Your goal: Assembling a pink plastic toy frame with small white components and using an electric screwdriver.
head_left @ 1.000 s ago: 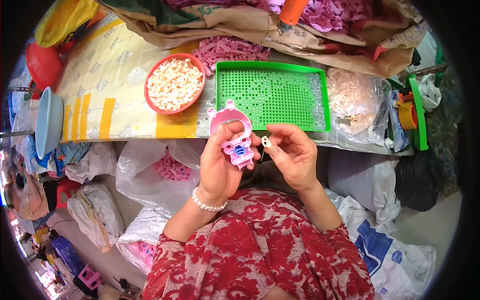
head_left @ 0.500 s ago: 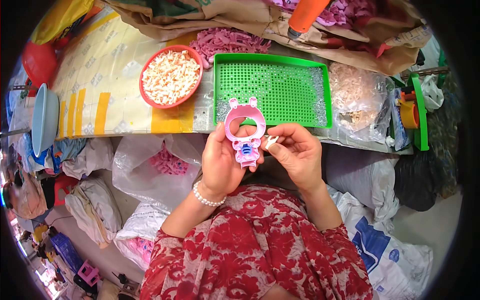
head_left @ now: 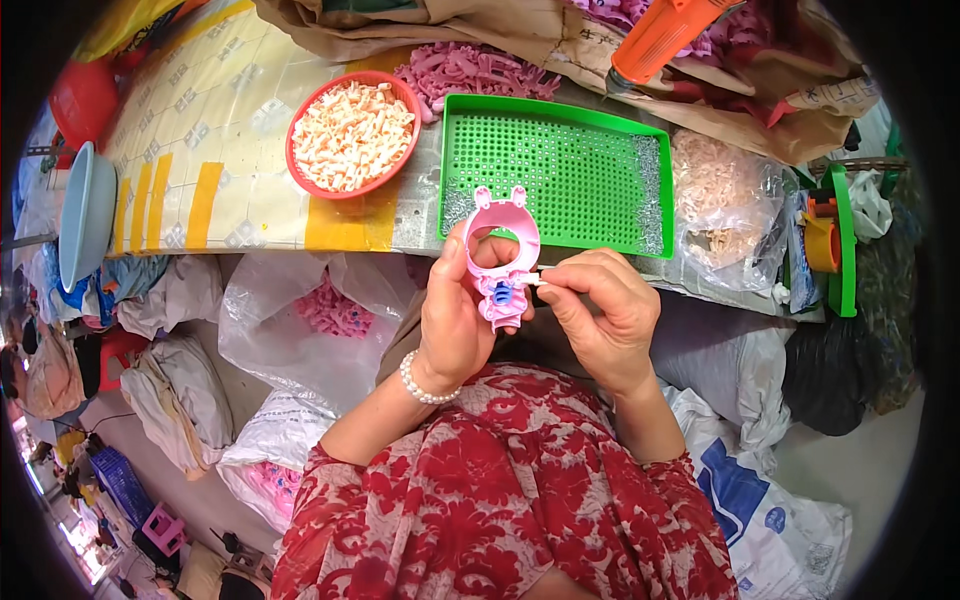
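Left hand (head_left: 455,318) grips pink eared plastic shell (head_left: 505,271), blue insert (head_left: 502,294) inside; right hand (head_left: 612,315) pinches small off-white plastic piece (head_left: 533,280) at shell's side, near green perforated tray (head_left: 555,150) on tabletop (head_left: 415,225).

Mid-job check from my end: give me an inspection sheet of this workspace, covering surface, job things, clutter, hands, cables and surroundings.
Surface: bench with yellow tape strips on its left part.
Job's things: pink frame with two ears and a blue part; white piece at its right side, contact unclear.
Clutter: red bowl of pale pieces; green perforated tray; pile of pink parts.
Hands: left hand holds the pink frame; right hand pinches the white piece.
Cables: thin dark line on the floor at left, possibly a cable.
Surroundings: orange tool at upper right; brown sack behind the tray.
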{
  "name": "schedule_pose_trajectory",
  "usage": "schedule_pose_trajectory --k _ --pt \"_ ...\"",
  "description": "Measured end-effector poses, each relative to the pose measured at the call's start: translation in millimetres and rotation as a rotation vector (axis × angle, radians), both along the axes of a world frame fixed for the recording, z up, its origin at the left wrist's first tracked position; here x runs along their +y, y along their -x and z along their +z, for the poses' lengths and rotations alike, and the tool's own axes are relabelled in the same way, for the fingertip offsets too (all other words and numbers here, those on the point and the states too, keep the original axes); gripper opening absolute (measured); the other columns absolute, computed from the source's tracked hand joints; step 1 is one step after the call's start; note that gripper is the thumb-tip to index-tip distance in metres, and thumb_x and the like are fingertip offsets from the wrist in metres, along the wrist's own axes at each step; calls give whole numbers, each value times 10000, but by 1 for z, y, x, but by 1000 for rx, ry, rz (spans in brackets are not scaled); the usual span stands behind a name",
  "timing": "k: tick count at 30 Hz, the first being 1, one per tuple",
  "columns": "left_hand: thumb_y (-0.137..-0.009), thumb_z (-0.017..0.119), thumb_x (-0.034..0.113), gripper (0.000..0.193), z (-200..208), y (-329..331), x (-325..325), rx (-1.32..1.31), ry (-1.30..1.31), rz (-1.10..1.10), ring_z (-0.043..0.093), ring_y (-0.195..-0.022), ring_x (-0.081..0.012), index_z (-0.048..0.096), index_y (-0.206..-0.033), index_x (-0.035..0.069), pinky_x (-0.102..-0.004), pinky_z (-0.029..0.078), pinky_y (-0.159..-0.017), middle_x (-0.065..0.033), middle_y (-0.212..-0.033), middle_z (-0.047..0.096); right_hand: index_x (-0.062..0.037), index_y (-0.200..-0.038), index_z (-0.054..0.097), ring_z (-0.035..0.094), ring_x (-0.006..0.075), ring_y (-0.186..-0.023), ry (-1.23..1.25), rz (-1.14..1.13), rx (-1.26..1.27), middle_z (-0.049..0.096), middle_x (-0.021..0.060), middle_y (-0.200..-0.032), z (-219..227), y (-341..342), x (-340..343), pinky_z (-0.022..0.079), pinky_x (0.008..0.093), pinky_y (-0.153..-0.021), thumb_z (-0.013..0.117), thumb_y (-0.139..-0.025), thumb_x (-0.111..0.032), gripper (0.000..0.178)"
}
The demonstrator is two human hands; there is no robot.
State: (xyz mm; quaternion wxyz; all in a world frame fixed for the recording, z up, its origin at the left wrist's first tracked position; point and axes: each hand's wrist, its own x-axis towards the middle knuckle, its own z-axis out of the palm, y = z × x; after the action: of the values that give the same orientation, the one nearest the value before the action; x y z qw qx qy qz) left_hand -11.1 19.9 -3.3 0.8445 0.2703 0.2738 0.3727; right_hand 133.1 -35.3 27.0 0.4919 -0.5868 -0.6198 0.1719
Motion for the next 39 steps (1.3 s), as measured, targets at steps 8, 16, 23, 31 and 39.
schedule_pose_trajectory --k 8,16,23,31,39 --pt "-966 303 397 480 -2 -4 -5 32 -97 102 531 -765 -95 371 -1289 48 -211 440 -587 -75 -972 538 -25 -729 618 545 207 -598 70 10 -179 602 67 -670 11 5 3 417 304 -546 727 -686 -44 119" --pt "-961 335 374 489 -8 -4 -9 85 -234 147 503 -800 -89 375 -1293 18 -212 415 -662 -63 -965 527 -41 -674 571 547 254 -582 150 57 -301 561 82 -620 20 6 8 435 361 -544 687 -709 -81 129" --pt "-947 367 384 508 -11 -4 -12 130 -350 139 490 -836 -80 389 -1294 15 -216 403 -726 -55 -1021 540 -27 -643 548 544 263 -536 248 100 -345 552 101 -581 27 7 13 414 368 -506 658 -713 -83 142" --pt "-953 357 380 508 -10 -1 -11 80 -264 131 502 -847 -100 380 -1298 8 -231 406 -743 -64 -1018 549 -21 -692 573 570 285 -589 258 110 -266 571 115 -622 22 11 15 433 386 -543 666 -750 -129 154" --pt "-971 304 415 498 -5 0 -8 0 -6 86 556 -738 -110 405 -1258 20 -212 451 -558 -71 -957 565 8 -775 618 578 166 -584 331 48 -1 614 80 -679 19 5 8 451 271 -553 680 -756 -73 103"
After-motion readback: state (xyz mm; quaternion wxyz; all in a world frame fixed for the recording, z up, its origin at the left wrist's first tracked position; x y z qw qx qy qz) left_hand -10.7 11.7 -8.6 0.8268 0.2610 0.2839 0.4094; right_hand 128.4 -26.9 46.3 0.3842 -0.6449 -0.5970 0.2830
